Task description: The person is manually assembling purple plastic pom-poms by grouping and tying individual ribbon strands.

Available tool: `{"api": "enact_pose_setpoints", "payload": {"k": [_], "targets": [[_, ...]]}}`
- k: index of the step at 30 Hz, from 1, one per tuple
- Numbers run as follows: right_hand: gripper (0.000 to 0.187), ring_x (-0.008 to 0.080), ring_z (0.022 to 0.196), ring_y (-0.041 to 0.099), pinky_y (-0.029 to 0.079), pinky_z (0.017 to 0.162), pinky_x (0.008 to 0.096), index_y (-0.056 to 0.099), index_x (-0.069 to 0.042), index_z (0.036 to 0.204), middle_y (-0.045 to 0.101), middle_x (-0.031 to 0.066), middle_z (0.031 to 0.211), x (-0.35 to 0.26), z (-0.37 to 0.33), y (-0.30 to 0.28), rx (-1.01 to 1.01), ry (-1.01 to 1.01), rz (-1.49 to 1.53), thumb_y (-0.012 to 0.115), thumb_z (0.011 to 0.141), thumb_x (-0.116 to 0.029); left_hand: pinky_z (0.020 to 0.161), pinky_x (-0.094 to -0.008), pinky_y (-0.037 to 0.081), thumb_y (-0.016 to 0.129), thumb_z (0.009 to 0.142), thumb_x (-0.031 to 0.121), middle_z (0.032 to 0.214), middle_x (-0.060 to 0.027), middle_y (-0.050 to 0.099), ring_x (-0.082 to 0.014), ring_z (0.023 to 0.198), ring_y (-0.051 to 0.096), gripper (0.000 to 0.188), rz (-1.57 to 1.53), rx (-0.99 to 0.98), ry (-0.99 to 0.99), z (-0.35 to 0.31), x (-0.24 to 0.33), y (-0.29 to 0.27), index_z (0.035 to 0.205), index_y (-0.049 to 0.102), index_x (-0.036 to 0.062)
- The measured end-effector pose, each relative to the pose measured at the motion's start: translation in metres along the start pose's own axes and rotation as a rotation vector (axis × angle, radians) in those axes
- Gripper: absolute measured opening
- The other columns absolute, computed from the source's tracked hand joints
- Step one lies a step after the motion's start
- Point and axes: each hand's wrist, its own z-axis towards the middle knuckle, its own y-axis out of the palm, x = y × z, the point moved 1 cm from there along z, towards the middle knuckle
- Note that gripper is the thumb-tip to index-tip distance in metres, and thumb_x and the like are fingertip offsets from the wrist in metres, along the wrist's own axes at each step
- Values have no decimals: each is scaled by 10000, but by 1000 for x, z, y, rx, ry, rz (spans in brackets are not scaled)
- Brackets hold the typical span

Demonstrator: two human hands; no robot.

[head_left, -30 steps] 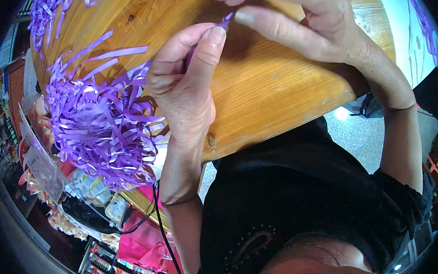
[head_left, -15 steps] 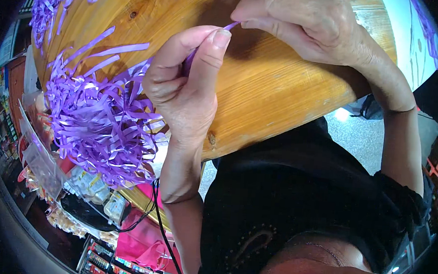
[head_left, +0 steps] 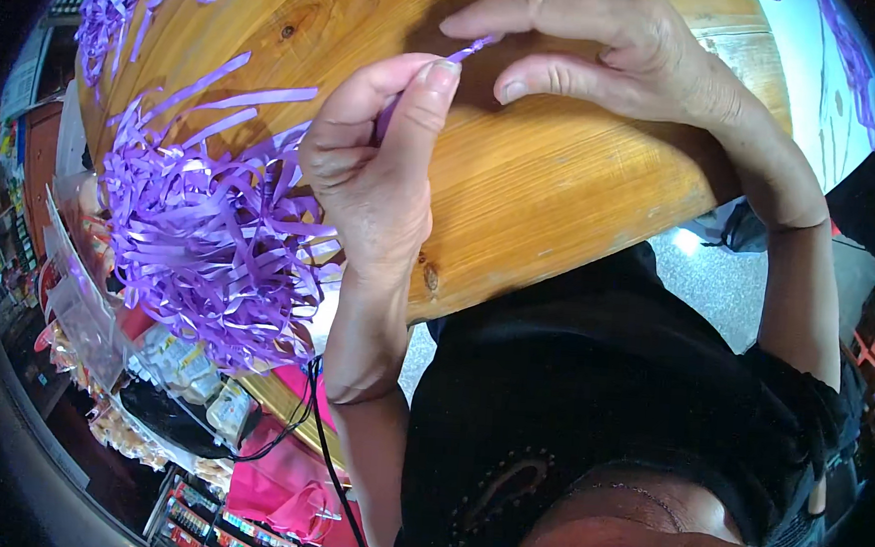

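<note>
Between the thumb and forefinger of my left hand (head_left: 379, 160) a thin purple ribbon (head_left: 468, 51) is pinched. Its short twisted tip sticks out past the fingertips, toward the right. Just beyond that tip, my right hand (head_left: 601, 53) has its thumb and fingers spread apart, with nothing visible between them. A big tangled heap of purple ribbon strips (head_left: 214, 240) lies at the table's left edge, beside my left wrist. Some loose strip ends point up and right from the heap across the wood.
The wooden table (head_left: 553, 190) has a curved near edge in front of my body. More purple ribbon (head_left: 123, 9) lies at its far left. A black cable (head_left: 322, 437) hangs by my left forearm, near a pink bag (head_left: 279, 489) and plastic packages (head_left: 187, 363).
My right thumb and fingers have opened and come off the ribbon's tip, which now shows twisted. My left hand keeps its pinch. The whole view has shifted slightly.
</note>
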Motion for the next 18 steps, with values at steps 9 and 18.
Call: {"api": "enact_pose_setpoints", "payload": {"k": [9, 18], "targets": [[91, 196, 797, 623, 507, 705, 306, 675, -20, 915, 663, 98, 857, -19, 7, -18, 3, 120, -121, 648, 828, -32, 558, -206, 442, 718, 831, 119, 728, -16, 641, -49, 626, 547, 176, 202, -83, 72, -1, 11, -2, 937, 657, -7], [136, 120, 753, 542, 418, 721, 252, 623, -7, 927, 600, 30, 805, 39, -6, -58, 663, -94, 1565, 521, 925, -98, 581, -218, 391, 691, 809, 42, 761, -13, 607, -68, 661, 519, 133, 478, -32, 212, -13, 45, -47, 937, 661, 16]]}}
